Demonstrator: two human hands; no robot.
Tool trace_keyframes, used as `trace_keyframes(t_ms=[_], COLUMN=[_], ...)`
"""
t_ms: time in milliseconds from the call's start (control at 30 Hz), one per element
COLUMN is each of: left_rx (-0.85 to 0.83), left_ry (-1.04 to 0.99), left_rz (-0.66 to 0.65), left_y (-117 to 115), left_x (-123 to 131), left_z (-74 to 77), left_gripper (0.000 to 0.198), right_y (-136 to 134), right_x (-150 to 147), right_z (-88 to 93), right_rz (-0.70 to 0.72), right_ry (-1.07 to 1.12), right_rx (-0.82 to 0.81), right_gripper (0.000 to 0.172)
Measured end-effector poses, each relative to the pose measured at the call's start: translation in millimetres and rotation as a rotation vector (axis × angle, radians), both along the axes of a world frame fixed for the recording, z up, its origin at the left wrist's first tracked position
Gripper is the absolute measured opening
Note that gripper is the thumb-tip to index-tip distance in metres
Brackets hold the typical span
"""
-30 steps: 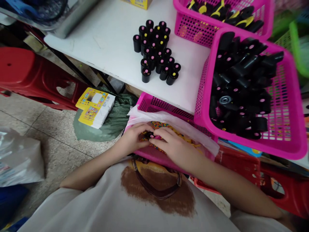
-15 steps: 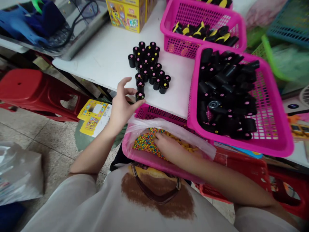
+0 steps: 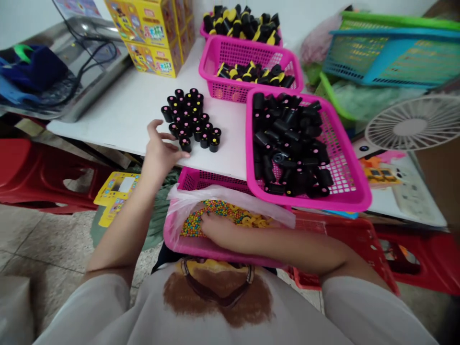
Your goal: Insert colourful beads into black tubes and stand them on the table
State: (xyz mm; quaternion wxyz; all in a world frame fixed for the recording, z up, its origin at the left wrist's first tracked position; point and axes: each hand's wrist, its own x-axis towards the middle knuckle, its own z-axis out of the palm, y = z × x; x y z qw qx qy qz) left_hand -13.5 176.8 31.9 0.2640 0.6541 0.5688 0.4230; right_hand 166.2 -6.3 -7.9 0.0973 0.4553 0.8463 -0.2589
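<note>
The left hand (image 3: pixel 158 152) hovered with fingers spread at the worktop (image 3: pixel 125 115) edge, just beside the nearest black cap (image 3: pixel 186 143). The right hand (image 3: pixel 215 229) lay loosely curled among coloured beads (image 3: pixel 201 215), its grasp unclear.

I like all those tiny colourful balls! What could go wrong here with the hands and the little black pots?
The left hand touches a black pot at the front of the tightly packed cluster; a nudge might topple its neighbours. That pot stands near the table edge and could drop. The right hand rests in the beads, which might spill over the lap basket.
</note>
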Motion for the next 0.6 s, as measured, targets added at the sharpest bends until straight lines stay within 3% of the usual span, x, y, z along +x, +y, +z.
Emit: trace_keyframes(t_ms=[67, 133, 233, 300, 433, 533, 600], left_rx=[0.066, 0.193, 0.293, 0.292, 0.233, 0.17, 0.168], left_ry=[0.046, 0.099, 0.197, 0.326, 0.649, 0.823, 0.859], left_rz=[0.02, -0.058, -0.438, -0.759, -1.161, -1.316, -1.35], left_y=[-5.2, -16.6, -36.3, -43.4, -37.3, -27.7, -24.6], left_x=[0.8, 16.3, 72.9, 123.2, 205.3, 234.8, 244.5], left_z=[18.2, 42.9, 77.6, 89.7, 86.6, 75.4, 70.0], left_gripper=[0.093, 0.073, 0.03, 0.019, 0.03, 0.044, 0.044], right_y=[0.0, 1.5, 6.1, 9.5, 13.5, 13.6, 14.0], right_x=[-6.3, -12.1, -18.7, -20.8, -18.2, -13.9, -12.2], right_z=[-6.1, -9.5, -7.7, -2.7, 8.3, 11.3, 10.2], right_rz=[0.01, 0.047, 0.097, 0.09, 0.062, 0.066, 0.044], right_ry=[-0.005, 0.01, 0.056, 0.082, 0.162, 0.173, 0.187], right_rx=[-0.008, -0.022, -0.038, -0.038, -0.059, -0.071, -0.077], right_gripper=[0.024, 0.021, 0.017, 0.015, 0.018, 0.018, 0.02])
